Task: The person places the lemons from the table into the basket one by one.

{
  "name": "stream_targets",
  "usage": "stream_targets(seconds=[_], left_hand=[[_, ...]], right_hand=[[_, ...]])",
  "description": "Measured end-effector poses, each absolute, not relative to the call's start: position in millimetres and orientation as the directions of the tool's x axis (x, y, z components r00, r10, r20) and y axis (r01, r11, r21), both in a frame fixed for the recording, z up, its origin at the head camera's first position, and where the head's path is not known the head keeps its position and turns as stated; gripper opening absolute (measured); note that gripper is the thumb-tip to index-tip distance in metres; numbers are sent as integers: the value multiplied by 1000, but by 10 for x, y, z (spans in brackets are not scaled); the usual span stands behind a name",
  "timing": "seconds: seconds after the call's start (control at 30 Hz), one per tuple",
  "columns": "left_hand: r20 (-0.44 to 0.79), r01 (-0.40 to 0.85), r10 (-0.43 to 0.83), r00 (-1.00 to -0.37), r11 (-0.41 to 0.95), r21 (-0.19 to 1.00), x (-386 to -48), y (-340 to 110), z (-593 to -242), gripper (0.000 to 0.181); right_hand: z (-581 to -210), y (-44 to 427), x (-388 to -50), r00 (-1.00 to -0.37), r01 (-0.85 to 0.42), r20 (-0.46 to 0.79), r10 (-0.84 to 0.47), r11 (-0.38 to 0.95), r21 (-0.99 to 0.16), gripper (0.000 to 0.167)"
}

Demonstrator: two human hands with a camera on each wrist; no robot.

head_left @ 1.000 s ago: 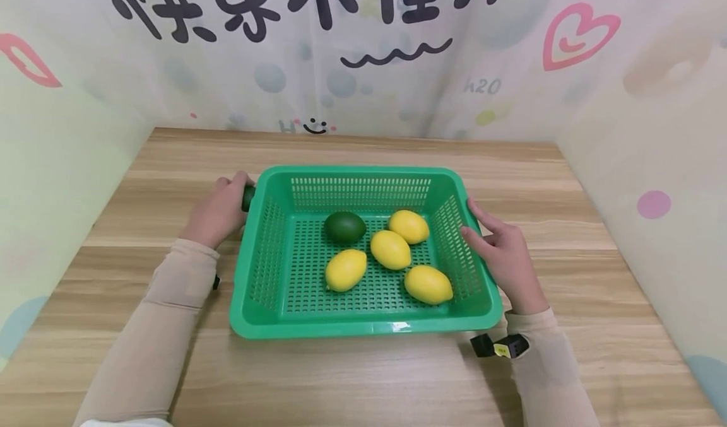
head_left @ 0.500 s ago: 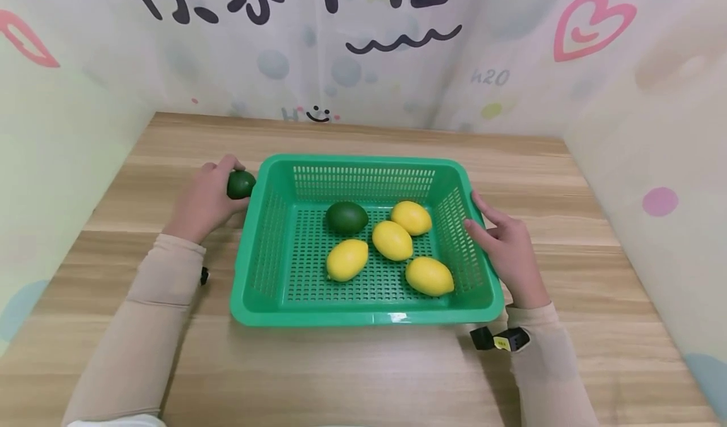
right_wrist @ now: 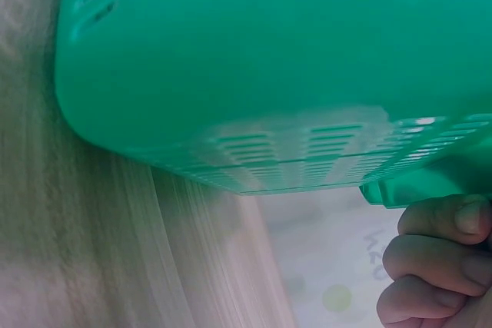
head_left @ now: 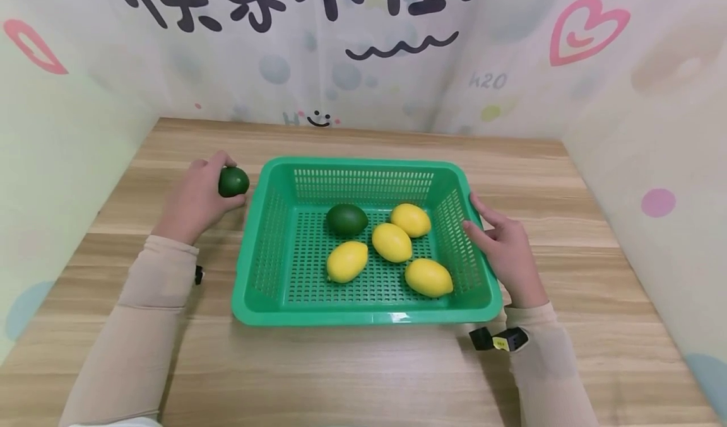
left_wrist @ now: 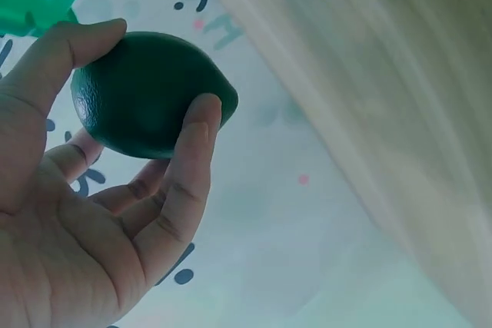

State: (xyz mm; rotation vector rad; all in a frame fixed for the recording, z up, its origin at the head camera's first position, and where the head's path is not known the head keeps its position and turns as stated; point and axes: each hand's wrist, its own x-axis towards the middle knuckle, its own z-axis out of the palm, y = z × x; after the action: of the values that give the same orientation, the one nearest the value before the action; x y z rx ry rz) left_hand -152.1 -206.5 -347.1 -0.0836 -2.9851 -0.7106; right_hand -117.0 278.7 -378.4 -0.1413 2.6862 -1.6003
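My left hand (head_left: 193,205) holds a dark green lime (head_left: 233,181) just outside the left rim of a green plastic basket (head_left: 377,317). In the left wrist view the thumb and fingertips pinch this lime (left_wrist: 146,90) from its sides, and its pointed end shows. At the basket's right side, my right hand (head_left: 509,257) grips the rim, with the thumb over the inner wall. Its curled fingers (right_wrist: 434,263) appear below the rim in the right wrist view. Inside the basket lie another dark green lime (head_left: 347,219) and several yellow lemons (head_left: 392,243).
The basket stands on a wood-grain table (head_left: 352,376). A printed cloth wall (head_left: 397,93) with black characters closes off the back, and pale panels rise at both sides. A small black device (head_left: 500,339) is strapped to the right wrist.
My left hand has drawn left from the basket's rim with the lime, which was mostly hidden there a second ago. The right hand keeps its grip, and the basket's fruit lies the same.
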Motion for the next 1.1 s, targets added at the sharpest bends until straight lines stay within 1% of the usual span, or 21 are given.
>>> stream_targets(seconds=[0.1,0.3,0.7,0.97,1.1], left_hand=[[106,75,32,-994,897,435,-1511,-2081,-3446,49],[120,91,39,-992,882,462,-1523,-2100,-3369,51],[155,105,34,-987,871,479,-1487,-2100,-3234,54],[228,148,47,-973,881,450,-1410,-2037,-3126,52],[278,198,80,-957,882,427,-1369,-1958,-3062,51]], right_hand=[[-3795,2789,-1168,-996,-68,32,-83,475,-877,57],[-3802,2794,-1175,-996,-70,36,-79,484,-872,56],[-3804,2774,-1183,-995,-80,42,-89,481,-873,57],[-3782,2776,-1172,-995,-89,51,-91,487,-869,57],[-3786,2783,-1171,-994,-101,66,-91,483,-870,57]])
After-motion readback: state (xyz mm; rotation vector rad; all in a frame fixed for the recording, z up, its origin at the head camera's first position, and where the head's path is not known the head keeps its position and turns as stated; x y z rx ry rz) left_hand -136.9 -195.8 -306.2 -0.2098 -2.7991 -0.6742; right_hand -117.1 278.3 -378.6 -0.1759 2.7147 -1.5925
